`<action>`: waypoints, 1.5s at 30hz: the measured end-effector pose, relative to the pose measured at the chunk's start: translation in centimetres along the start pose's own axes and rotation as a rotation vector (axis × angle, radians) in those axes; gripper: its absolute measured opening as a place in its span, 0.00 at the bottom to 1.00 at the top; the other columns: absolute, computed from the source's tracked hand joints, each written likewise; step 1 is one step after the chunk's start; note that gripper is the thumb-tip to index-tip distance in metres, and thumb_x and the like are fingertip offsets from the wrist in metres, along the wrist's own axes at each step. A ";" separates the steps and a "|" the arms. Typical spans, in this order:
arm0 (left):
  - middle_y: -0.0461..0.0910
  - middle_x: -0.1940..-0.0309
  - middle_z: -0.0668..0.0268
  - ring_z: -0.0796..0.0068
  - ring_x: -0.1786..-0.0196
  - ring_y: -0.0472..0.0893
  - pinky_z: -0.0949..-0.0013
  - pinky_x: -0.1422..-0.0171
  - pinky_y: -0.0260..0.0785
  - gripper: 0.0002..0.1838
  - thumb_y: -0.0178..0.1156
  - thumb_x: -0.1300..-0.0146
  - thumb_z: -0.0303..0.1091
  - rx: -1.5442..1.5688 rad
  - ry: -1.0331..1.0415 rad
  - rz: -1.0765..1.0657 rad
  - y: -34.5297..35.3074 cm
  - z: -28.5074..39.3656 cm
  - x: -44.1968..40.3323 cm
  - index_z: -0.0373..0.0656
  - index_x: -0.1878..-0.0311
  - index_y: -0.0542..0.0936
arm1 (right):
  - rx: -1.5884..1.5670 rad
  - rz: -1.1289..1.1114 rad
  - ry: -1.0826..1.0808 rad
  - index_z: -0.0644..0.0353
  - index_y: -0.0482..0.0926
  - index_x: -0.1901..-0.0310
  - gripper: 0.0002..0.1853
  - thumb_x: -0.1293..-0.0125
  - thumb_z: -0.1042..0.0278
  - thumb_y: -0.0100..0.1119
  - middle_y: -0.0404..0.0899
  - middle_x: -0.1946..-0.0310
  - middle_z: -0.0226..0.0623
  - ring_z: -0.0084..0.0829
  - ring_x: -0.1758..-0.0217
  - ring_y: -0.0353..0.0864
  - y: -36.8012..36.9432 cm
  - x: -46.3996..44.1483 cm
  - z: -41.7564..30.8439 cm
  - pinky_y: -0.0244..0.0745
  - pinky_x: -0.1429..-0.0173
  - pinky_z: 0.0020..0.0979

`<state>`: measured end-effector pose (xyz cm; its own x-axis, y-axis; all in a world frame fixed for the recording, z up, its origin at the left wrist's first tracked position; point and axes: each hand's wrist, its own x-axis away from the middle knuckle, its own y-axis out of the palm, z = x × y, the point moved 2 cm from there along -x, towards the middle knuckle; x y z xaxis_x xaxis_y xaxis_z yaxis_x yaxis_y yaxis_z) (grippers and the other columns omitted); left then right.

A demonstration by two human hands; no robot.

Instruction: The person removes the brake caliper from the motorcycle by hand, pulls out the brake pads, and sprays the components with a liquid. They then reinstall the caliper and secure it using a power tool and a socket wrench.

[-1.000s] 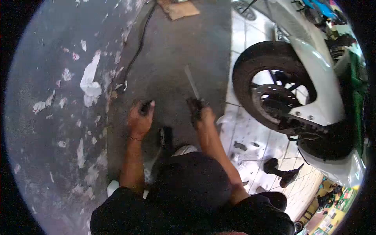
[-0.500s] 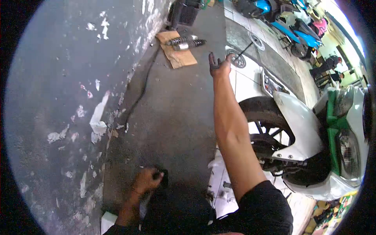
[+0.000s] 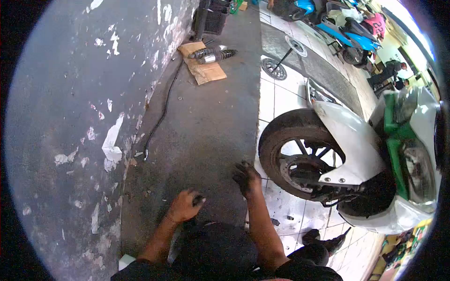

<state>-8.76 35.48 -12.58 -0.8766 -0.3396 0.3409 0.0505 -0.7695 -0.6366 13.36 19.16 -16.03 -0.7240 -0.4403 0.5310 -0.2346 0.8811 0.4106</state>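
Observation:
My left hand [image 3: 185, 206] is held low over the dark floor, its fingers curled in. A dark patch shows at its fingertips; whether it is a small object or grime cannot be made out. To its right, my right hand [image 3: 247, 180] hovers with blackened, loosely bent fingers and nothing visible in them. Nearest to that hand is the front wheel [image 3: 272, 147] of a white and green scooter [image 3: 358, 147]; the hand is apart from the tyre. Two shock absorbers [image 3: 218, 56] lie on a piece of cardboard [image 3: 208, 74] farther ahead.
A peeling grey wall [image 3: 70, 117] runs along the left. A black cable or hose [image 3: 164, 110] lies by its foot. Ahead stand a black crate [image 3: 216, 21], a round-footed metal stand [image 3: 274, 69] and blue motorbikes [image 3: 328, 28]. A person in pink [image 3: 376, 24] is in the background.
My right arm has drawn back from its forward reach, and that hand is now low, near my left hand. The left hand has shifted slightly to the right and up. The view has moved a little.

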 end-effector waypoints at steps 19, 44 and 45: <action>0.84 0.67 0.57 0.66 0.65 0.84 0.66 0.59 0.75 0.13 0.67 0.39 0.39 0.335 0.829 -0.107 12.7 27.0 -6.7 0.38 0.60 0.82 | 0.525 0.781 -1.260 0.66 0.67 0.42 0.33 0.45 0.66 0.74 0.74 0.47 0.40 0.31 0.45 0.73 -18.5 15.4 -13.7 0.69 0.39 0.30; 0.82 0.72 0.55 0.49 0.73 0.80 0.55 0.66 0.73 0.11 0.61 0.35 0.38 -0.327 1.251 0.651 13.4 34.8 -8.2 0.41 0.65 0.84 | 0.809 0.522 -1.416 0.60 0.77 0.43 0.44 0.63 0.47 0.81 0.79 0.47 0.47 0.43 0.49 0.81 -22.9 13.2 -16.6 0.77 0.43 0.37; 0.82 0.72 0.55 0.49 0.73 0.80 0.55 0.66 0.73 0.11 0.61 0.35 0.38 -0.353 1.243 0.655 13.0 34.8 -8.3 0.41 0.65 0.84 | 0.786 0.507 -1.415 0.60 0.77 0.43 0.44 0.63 0.47 0.81 0.79 0.47 0.47 0.43 0.49 0.81 -23.1 13.2 -16.5 0.77 0.43 0.37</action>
<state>15.82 9.54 0.38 -0.5930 0.2492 -0.7657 0.6407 -0.4300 -0.6361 19.96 -9.87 -6.31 -0.6895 -0.0030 -0.7243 0.2595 0.9326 -0.2509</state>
